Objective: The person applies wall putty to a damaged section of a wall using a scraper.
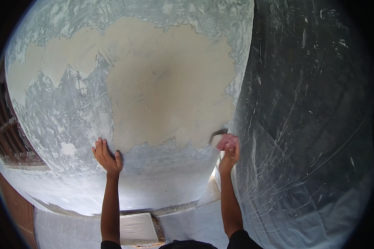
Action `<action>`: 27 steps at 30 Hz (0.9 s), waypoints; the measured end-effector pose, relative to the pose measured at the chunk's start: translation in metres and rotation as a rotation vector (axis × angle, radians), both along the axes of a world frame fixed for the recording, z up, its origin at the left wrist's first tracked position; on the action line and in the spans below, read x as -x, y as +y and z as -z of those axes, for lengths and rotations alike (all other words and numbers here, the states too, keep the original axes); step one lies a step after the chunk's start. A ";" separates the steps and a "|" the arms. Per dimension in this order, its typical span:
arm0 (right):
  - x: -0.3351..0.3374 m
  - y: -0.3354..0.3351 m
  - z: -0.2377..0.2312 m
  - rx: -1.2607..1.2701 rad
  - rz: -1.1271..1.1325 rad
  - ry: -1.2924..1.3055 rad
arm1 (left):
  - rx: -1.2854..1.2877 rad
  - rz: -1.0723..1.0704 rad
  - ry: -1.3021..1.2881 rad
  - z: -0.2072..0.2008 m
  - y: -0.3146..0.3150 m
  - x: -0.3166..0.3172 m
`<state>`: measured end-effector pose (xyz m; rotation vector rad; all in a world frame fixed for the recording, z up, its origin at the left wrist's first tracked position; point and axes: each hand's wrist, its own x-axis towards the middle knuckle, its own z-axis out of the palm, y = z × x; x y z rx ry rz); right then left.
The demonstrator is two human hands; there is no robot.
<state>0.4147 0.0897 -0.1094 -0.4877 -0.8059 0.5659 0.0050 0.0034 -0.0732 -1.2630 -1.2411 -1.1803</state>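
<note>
My left hand (108,155) lies flat against the wall (141,170), fingers stretched and thumb apart, just below and left of a large beige filled patch (170,83). It holds nothing. My right hand (230,155) grips a small flat pink-and-white pad (225,142) with a dark upper edge. Motion smears the pad, so its exact kind cannot be made out. It is at the patch's lower right corner, close to the wall's right edge. Around the beige patch the wall is mottled grey and white.
A dark plastic sheet (307,108) with white streaks hangs along the right. Below me stands a pale rectangular tray-like thing (139,228) on grey sheeting (66,228). A brown grille or slatted opening (14,133) is at the far left.
</note>
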 end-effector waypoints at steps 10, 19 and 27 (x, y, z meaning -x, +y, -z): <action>0.004 -0.001 -0.024 -0.075 0.012 -0.058 | 0.004 0.001 -0.001 -0.001 0.000 0.001; 0.016 0.001 -0.062 -0.028 0.083 -0.007 | -0.004 -0.008 -0.003 -0.002 -0.002 0.002; 0.018 0.005 -0.033 0.101 0.172 -0.410 | 0.003 -0.001 -0.006 -0.003 -0.003 0.002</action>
